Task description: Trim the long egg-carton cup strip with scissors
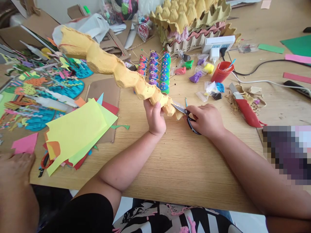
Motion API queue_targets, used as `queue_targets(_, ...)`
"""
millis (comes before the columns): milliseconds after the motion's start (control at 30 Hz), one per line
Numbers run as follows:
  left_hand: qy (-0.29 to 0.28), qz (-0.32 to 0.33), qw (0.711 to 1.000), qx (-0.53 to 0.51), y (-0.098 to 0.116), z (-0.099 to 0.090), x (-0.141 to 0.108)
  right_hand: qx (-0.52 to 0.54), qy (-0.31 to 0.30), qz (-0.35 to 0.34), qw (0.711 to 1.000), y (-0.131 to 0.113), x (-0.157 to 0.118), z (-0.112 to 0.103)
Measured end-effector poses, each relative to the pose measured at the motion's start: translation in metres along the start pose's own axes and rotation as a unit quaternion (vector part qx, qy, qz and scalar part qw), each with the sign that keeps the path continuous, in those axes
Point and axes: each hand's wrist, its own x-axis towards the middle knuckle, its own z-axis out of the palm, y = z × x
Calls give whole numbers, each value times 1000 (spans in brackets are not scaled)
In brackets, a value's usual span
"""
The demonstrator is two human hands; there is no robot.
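Head view: left hand (pixel 155 119) clamps one yellow carton strip (pixel 125 77); right hand (pixel 208 120) grips one pair of scissors (pixel 186 112); three decorated strips (pixel 154 66) stand beyond the left hand.

You face a wooden surface (pixel 155 171) with pale brown grain running from side to side, its near edge crossing just before you. Toward the right, you can see a thin dark seam (pixel 259 135) in the wood. Behind the far left corner stands a pale wall (pixel 57 11). White patches (pixel 247 223) show below your near edge, possibly floor. Soft light leaves faint shadows.
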Motion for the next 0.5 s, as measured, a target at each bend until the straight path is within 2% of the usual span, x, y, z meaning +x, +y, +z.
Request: queue_targets(500, -4, 1, 1000, 13, -2, -1, 2, -34, -2, 33, 999, 0, 0, -1)
